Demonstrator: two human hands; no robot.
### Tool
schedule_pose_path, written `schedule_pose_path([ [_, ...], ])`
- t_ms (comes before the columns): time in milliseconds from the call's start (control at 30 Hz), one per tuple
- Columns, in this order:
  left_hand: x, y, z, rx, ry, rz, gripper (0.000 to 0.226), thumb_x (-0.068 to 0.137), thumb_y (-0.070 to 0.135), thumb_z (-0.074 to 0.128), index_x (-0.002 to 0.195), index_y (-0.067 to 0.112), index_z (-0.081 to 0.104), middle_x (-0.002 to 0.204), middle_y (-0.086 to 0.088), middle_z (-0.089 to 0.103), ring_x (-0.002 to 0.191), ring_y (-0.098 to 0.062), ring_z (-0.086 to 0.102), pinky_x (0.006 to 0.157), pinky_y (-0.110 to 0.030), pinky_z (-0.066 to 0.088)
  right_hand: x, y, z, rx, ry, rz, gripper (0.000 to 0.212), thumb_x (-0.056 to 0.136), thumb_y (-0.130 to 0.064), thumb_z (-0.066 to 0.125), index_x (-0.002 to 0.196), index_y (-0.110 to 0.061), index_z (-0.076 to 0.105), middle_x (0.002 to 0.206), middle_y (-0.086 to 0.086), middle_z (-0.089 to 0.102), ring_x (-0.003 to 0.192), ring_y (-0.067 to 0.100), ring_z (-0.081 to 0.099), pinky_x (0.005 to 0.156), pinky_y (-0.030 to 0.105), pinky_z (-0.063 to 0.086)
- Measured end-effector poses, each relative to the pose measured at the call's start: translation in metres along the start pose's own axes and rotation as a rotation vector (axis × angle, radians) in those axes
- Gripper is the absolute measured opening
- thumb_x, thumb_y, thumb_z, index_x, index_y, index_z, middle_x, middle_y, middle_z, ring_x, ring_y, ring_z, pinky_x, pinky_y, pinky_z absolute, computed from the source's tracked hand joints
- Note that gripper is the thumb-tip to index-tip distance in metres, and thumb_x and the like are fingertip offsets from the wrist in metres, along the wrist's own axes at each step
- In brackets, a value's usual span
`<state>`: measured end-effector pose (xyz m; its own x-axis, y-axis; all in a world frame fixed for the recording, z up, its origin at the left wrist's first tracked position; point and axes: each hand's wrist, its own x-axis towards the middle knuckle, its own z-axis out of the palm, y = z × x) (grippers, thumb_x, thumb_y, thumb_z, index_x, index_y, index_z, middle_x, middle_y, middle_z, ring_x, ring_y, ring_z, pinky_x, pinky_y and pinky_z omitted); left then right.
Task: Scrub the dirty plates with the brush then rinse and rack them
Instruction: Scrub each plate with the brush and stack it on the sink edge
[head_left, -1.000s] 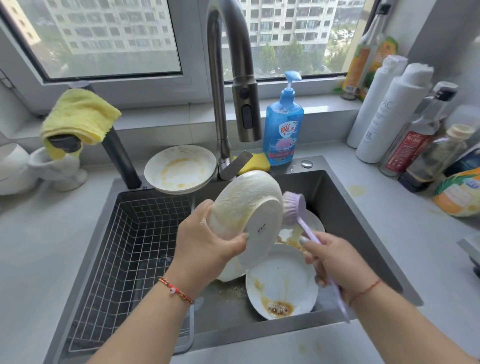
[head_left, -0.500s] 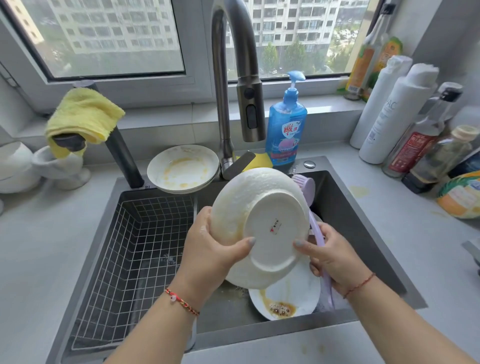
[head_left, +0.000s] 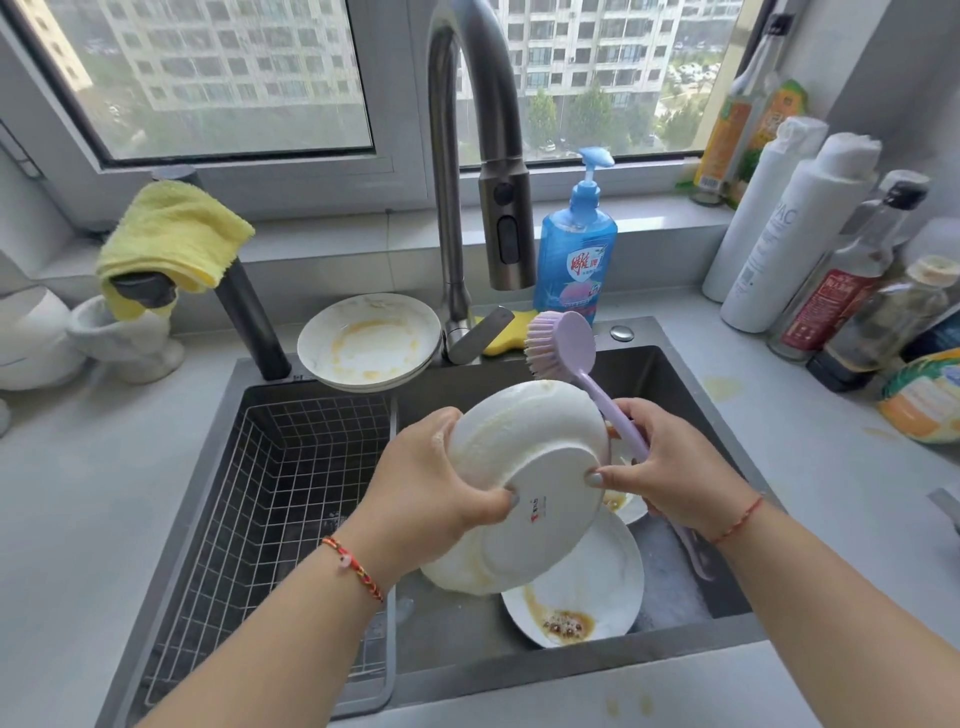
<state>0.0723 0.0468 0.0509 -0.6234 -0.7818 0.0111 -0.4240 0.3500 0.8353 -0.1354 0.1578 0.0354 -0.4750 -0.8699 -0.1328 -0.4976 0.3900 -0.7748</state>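
Plate (head_left: 524, 483): held tilted, underside to camera, above the sink (head_left: 675, 374) w/ suds on its back. Left hand (head_left: 431, 499) grips the rim, thumb on the base; right hand (head_left: 670, 467) clasps the brush (head_left: 561, 345) handle, thumb tip touching the plate base. Likely stiff ceramic, breakable, slippery when soapy; best held at opposite rim edges. More dirty plates (head_left: 576, 597) lie on the sink floor; another stack (head_left: 371, 340) sits at the sink's back edge. Wire rack (head_left: 291, 493) fills the sink's left part.

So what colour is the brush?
Light purple brush, bristles and handle alike; the head view shows it.
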Motion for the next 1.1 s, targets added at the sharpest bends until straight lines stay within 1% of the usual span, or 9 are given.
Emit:
schedule_pose_path([
  [200, -0.001, -0.010, -0.004, 0.067, 0.135, 0.019, 0.039, 0.059, 0.020, 0.088, 0.079, 0.009, 0.056, 0.074, 0.000, 0.061, 0.069, -0.012, 0.060, 0.059, -0.025, 0.047, -0.027, 0.018, 0.014, 0.215, 0.138, 0.168, 0.032, 0.094, -0.020, 0.056, 0.125, -0.023, 0.060, 0.071, 0.006, 0.066, 0.041, 0.006, 0.048, 0.039, 0.021, 0.042],
  [333, -0.002, -0.013, -0.002, 0.084, 0.144, 0.025, 0.039, 0.060, 0.018, 0.087, 0.078, 0.008, 0.055, 0.072, 0.000, 0.059, 0.065, -0.010, 0.057, 0.057, -0.021, 0.044, -0.042, 0.010, 0.032, 0.293, 0.127, 0.202, 0.033, 0.098, -0.022, 0.048, 0.125, -0.037, 0.059, 0.057, 0.005, 0.048, 0.045, 0.013, 0.041, 0.042, 0.025, 0.042],
  [467, 0.000, -0.016, 0.003, 0.119, 0.164, -0.001, 0.039, 0.061, 0.019, 0.086, 0.077, 0.006, 0.053, 0.070, -0.005, 0.059, 0.062, -0.018, 0.054, 0.054, -0.024, 0.042, -0.061, -0.026, 0.029, 0.259, 0.091, -0.007, 0.041, 0.096, -0.024, 0.050, 0.118, -0.059, 0.050, 0.052, -0.009, 0.047, 0.047, 0.006, 0.040, 0.046, 0.024, 0.039],
  [600, 0.008, -0.008, 0.006, 0.275, 0.152, -0.039, 0.029, 0.071, 0.019, 0.075, 0.072, 0.022, 0.046, 0.069, 0.006, 0.053, 0.072, -0.019, 0.058, 0.062, -0.025, 0.045, -0.086, -0.051, 0.042, -0.019, -0.033, -0.152, 0.049, 0.094, -0.033, 0.052, 0.120, -0.068, 0.029, 0.087, -0.007, 0.070, 0.056, 0.003, 0.049, 0.054, 0.015, 0.038],
  [633, 0.007, -0.008, 0.005, 0.278, 0.162, -0.040, 0.030, 0.071, 0.019, 0.075, 0.071, 0.023, 0.045, 0.069, 0.006, 0.053, 0.074, -0.020, 0.059, 0.063, -0.025, 0.046, -0.086, -0.053, 0.042, -0.046, -0.040, -0.145, 0.049, 0.094, -0.034, 0.051, 0.123, -0.067, 0.027, 0.083, -0.008, 0.069, 0.056, 0.004, 0.048, 0.053, 0.015, 0.037],
  [733, 0.002, -0.015, 0.001, 0.104, 0.174, -0.035, 0.036, 0.062, 0.018, 0.086, 0.074, 0.012, 0.052, 0.070, 0.001, 0.059, 0.066, -0.018, 0.058, 0.055, -0.023, 0.045, -0.067, -0.041, 0.027, -0.035, 0.027, -0.062, 0.047, 0.095, -0.028, 0.051, 0.121, -0.065, 0.037, 0.053, -0.017, 0.052, 0.046, 0.003, 0.043, 0.049, 0.015, 0.032],
  [833, 0.000, -0.019, -0.003, 0.103, 0.170, 0.000, 0.038, 0.061, 0.021, 0.087, 0.079, 0.010, 0.056, 0.074, -0.001, 0.062, 0.071, -0.018, 0.061, 0.059, -0.029, 0.049, -0.048, -0.027, 0.015, 0.085, 0.076, 0.108, 0.036, 0.097, -0.022, 0.049, 0.119, -0.050, 0.057, 0.044, -0.011, 0.040, 0.035, 0.004, 0.034, 0.041, 0.023, 0.034],
  [1000, 0.004, -0.018, 0.001, 0.122, 0.193, -0.014, 0.035, 0.063, 0.018, 0.084, 0.075, 0.011, 0.052, 0.068, 0.005, 0.056, 0.061, -0.013, 0.052, 0.053, -0.015, 0.042, -0.072, -0.052, 0.025, 0.075, -0.005, -0.071, 0.045, 0.095, -0.023, 0.050, 0.116, -0.063, 0.046, 0.050, -0.011, 0.049, 0.044, 0.005, 0.036, 0.046, 0.021, 0.034],
  [1100, 0.007, -0.015, 0.006, 0.180, 0.202, 0.002, 0.024, 0.069, 0.022, 0.077, 0.077, 0.026, 0.054, 0.072, 0.009, 0.058, 0.069, -0.011, 0.057, 0.057, -0.008, 0.041, -0.086, -0.066, 0.037, -0.075, -0.062, -0.140, 0.049, 0.094, -0.032, 0.051, 0.121, -0.066, 0.031, 0.082, -0.007, 0.068, 0.060, 0.005, 0.049, 0.057, 0.018, 0.039],
])
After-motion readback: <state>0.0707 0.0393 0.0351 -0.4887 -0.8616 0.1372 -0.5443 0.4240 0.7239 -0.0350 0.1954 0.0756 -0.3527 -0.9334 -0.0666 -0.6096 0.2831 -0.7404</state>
